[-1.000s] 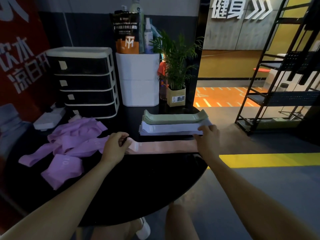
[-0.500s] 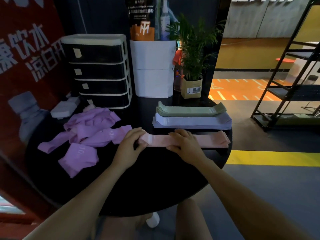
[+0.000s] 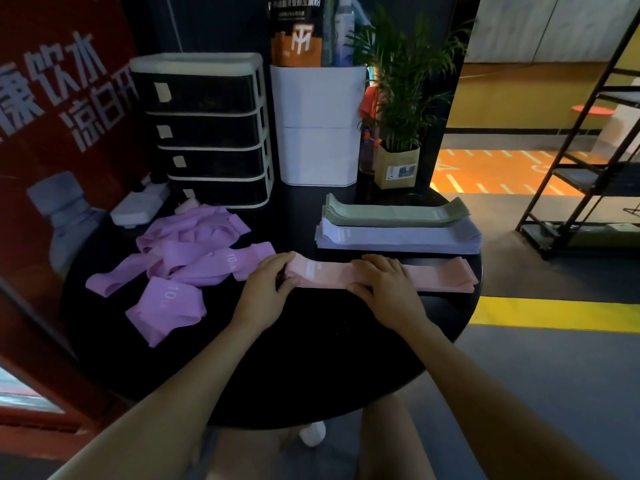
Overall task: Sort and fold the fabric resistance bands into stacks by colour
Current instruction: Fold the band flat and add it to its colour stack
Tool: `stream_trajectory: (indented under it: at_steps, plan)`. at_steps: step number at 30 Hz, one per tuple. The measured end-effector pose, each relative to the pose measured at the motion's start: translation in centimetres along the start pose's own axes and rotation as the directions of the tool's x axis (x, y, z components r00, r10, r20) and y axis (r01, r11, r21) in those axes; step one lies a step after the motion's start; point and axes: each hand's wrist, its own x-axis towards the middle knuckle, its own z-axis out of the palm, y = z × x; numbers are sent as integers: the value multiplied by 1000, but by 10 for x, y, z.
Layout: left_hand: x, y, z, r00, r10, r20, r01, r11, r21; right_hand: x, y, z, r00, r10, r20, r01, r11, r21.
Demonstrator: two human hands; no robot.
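Note:
A pink band [image 3: 437,276] lies flat along the right side of the round black table [image 3: 311,362]. My left hand [image 3: 266,284] grips its left end, fingers curled over the top and thumb at the front edge. My right hand [image 3: 384,284] rests flat on the middle of the band, pressing it down. Behind the pink band sit a folded lavender stack [image 3: 398,237] and, further back, a folded green stack [image 3: 394,213]. A loose pile of purple bands [image 3: 194,251] is spread over the left of the table.
At the back of the table stand a black drawer unit [image 3: 204,133], a white bin [image 3: 318,126] and a potted plant [image 3: 398,98]. A red banner [image 3: 52,116] is close on the left. A black metal rack [image 3: 588,174] stands on the floor to the right.
My right hand has slid left along the pink band from its right end to its middle. My left hand stays at the left end. The view has tilted down and closer.

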Motion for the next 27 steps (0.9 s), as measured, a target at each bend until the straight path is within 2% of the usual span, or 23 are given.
stream_trajectory:
  at_steps: [14,17,21,27]
  plan:
    - [-3,9,-2,999,-20,39,18,998,61,0,-6,-10,998,-12,54,12,1000,9]
    - [0,11,-10,1000,7,4,-7,997,73,13,-18,-18,997,-18,72,19,1000,-8]
    - [12,13,-30,997,46,-68,-38,993,114,41,-47,-19,999,-43,28,42,999,35]
    - [43,-4,-79,988,14,-156,20,977,215,90,-96,-9,991,-137,10,134,981,138]
